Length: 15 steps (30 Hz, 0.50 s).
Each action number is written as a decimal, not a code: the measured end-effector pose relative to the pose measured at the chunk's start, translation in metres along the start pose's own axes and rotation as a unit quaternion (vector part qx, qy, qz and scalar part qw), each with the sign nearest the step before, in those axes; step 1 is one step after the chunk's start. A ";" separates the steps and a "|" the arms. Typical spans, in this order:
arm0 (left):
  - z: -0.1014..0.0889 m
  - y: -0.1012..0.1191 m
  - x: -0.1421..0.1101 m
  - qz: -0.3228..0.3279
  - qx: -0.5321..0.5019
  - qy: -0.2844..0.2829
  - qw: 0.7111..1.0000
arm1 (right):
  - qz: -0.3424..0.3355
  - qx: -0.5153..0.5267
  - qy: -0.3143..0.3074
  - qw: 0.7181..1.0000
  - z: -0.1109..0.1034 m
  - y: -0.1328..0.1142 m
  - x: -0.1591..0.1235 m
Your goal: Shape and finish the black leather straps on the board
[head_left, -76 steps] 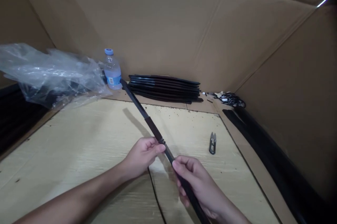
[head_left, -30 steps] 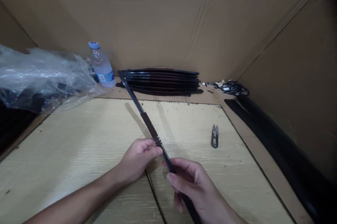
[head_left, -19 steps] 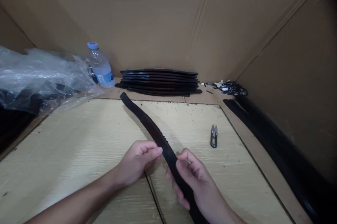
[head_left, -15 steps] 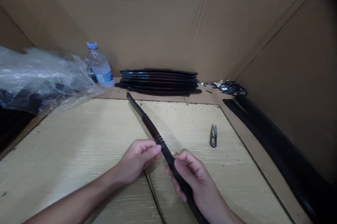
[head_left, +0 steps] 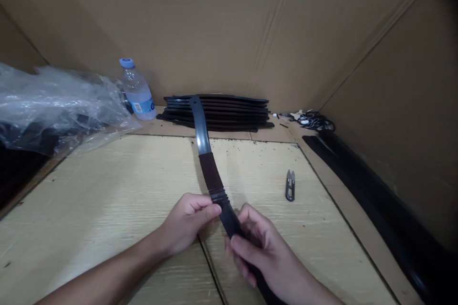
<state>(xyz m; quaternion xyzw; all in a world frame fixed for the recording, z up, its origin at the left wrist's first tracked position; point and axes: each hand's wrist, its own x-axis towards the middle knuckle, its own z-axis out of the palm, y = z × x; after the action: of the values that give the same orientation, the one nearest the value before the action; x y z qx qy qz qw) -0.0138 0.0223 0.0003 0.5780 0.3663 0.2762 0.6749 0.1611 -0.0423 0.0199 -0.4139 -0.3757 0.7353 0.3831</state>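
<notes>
A long, curved, flat black strip [head_left: 201, 131] points away from me, with a small hole near its far end. Dark brown cord [head_left: 212, 171] is wound tightly round its middle, and a few looser turns lie at the near end of the winding. My left hand [head_left: 193, 219] is closed in a pinch on the cord at the strip's left edge, by those looser turns. Lower down, my right hand [head_left: 261, 247] grips the strip, thumb on top and fingers beneath. The strip's near end runs below the right hand, out of view.
Thread snips [head_left: 290, 186] lie on the pale board [head_left: 143, 171] to the right. Behind is a stack of wrapped black strips [head_left: 232, 111], beside a water bottle [head_left: 138, 90]. Clear plastic [head_left: 60, 99] covers the left side; long black strips [head_left: 372, 200] and tangled cord [head_left: 313, 119] lie right.
The strip has turned from edge-on to show its broad face, and its far end has risen and swung right, now overlapping the stack. Both hands stay in nearly the same place.
</notes>
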 end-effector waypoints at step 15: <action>0.004 0.005 0.001 -0.001 0.014 0.003 1.000 | -0.018 -0.002 0.022 1.000 0.001 0.001 0.002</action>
<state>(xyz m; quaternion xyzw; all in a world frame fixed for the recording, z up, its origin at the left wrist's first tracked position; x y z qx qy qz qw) -0.0099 0.0215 0.0051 0.5861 0.3733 0.2720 0.6657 0.1594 -0.0413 0.0186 -0.4239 -0.3758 0.7181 0.4043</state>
